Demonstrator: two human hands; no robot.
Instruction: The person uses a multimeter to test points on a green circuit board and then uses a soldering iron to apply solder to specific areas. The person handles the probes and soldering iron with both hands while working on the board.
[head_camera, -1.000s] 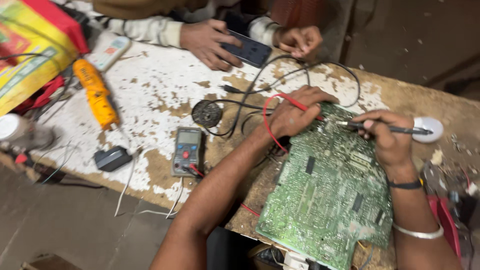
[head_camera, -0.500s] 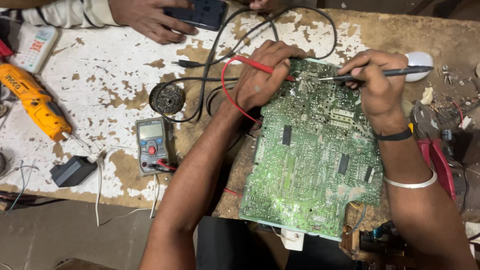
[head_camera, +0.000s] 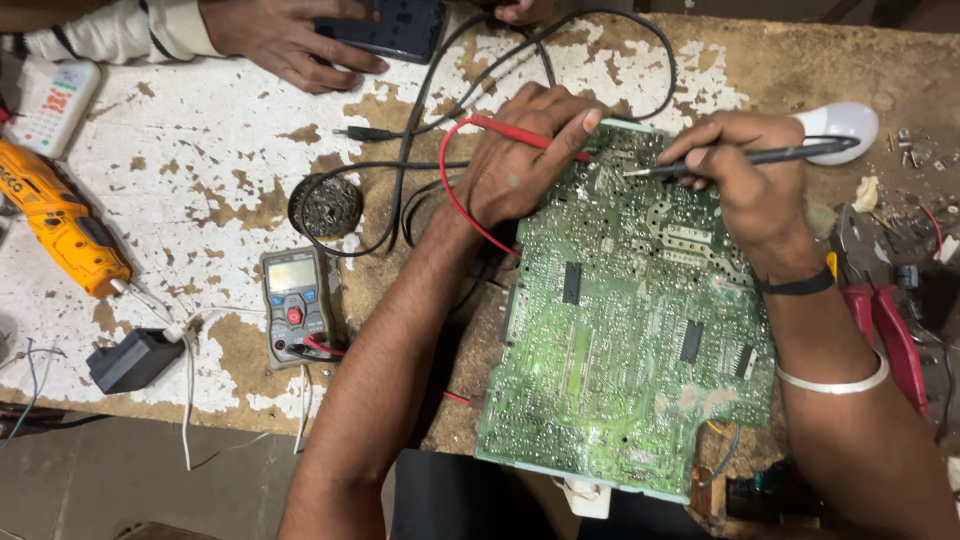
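Green circuit board (head_camera: 630, 330), rectangular and densely speckled with solder points, lies right of centre on the chipped white worktop (head_camera: 200, 160), long axis running top to bottom. Left hand (head_camera: 525, 160) pinches the red probe (head_camera: 530, 137), pointing right onto the board's upper edge. Right hand (head_camera: 745, 180) grips the slim black probe (head_camera: 740, 160), lying horizontal, metal tip pointing left.

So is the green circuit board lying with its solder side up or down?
Solder side up: the circuit board lies flat, showing solder points and traces.

An electronics repair workshop: worn workbench (head_camera: 200, 130), multimeter (head_camera: 295, 305), bare circuit board (head_camera: 630, 340), pliers (head_camera: 880, 310).
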